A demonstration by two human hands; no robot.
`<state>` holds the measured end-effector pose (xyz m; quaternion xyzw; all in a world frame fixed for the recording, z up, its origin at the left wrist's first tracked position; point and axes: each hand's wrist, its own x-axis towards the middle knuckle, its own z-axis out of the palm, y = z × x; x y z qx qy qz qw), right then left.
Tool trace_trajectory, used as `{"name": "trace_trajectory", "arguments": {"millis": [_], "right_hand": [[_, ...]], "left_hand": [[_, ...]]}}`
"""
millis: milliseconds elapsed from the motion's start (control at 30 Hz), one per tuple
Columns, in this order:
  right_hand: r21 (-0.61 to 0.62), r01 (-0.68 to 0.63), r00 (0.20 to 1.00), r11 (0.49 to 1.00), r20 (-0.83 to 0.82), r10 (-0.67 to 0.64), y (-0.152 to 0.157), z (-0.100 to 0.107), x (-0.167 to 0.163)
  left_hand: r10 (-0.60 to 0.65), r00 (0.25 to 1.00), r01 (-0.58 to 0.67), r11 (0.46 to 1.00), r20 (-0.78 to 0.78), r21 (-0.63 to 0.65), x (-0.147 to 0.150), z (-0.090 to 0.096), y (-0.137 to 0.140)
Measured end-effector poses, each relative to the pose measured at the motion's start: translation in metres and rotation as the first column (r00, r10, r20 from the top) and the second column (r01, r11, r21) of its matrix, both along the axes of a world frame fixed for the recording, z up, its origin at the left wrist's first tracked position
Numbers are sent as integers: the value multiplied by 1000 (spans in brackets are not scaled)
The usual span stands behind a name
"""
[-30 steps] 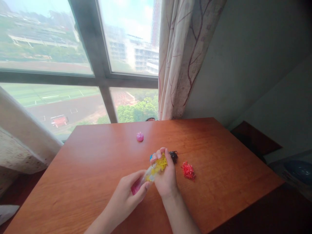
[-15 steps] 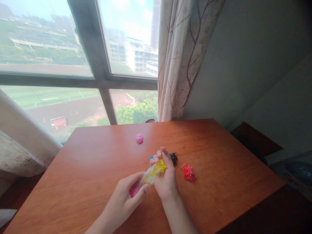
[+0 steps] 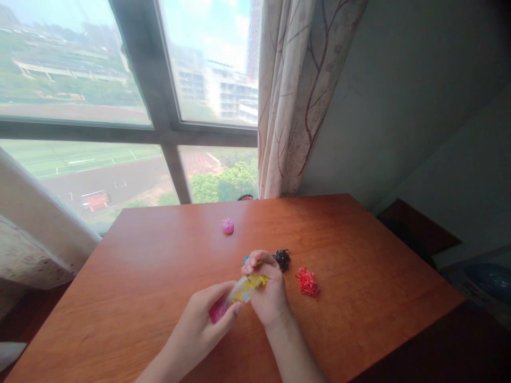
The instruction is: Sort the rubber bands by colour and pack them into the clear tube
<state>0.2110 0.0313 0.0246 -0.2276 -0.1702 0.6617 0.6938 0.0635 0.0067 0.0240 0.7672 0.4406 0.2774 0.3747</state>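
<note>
My left hand [image 3: 199, 316] is closed around a small clear plastic bag [image 3: 240, 292], fingers on one side and thumb on the other. Pink and yellow contents show through the plastic. My right hand [image 3: 271, 292] is cupped at the bag's upper end, its fingers curled over yellow strands [image 3: 261, 280] against the palm. Just behind those fingers peeks something blue [image 3: 246, 259], mostly hidden. A pile of black strands [image 3: 282, 259] lies right behind my right hand. Further right is a pile of short red strands [image 3: 307, 282].
A small pink knotted bundle [image 3: 228, 226] rests near the far edge of the brown wooden table [image 3: 151, 276]. Beyond the table stand a window [image 3: 167, 137] and a patterned curtain [image 3: 285, 106]. A dark wall closes off the right side.
My right hand has dropped slightly and its fingers have curled forward over the yellow strands. Less yellow shows between the hands now. The left hand keeps its hold on the bag.
</note>
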Motion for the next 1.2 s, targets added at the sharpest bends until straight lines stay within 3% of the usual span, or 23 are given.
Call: {"name": "trace_trajectory", "arguments": {"millis": [267,467,600,833,1200], "right_hand": [[36,-6,998,999,-58,8,-2,7,3],[-75,116,992,990,-46,-120,2,5,6],[-120,133,990,984,-37,-138,3,6,5],[-107,228,974,968,40,-225,1,3,2],[-60,157,988,986,5,-157,-2,1,-4]], "left_hand": [[-20,1000,21,999,18,-38,0,-3,-1],[-53,998,54,997,17,-56,0,-4,-1],[-60,998,61,996,14,-61,0,-3,-1],[-49,999,49,998,2,-37,1,-1,-2],[14,999,-13,1000,37,-25,2,4,1]]}}
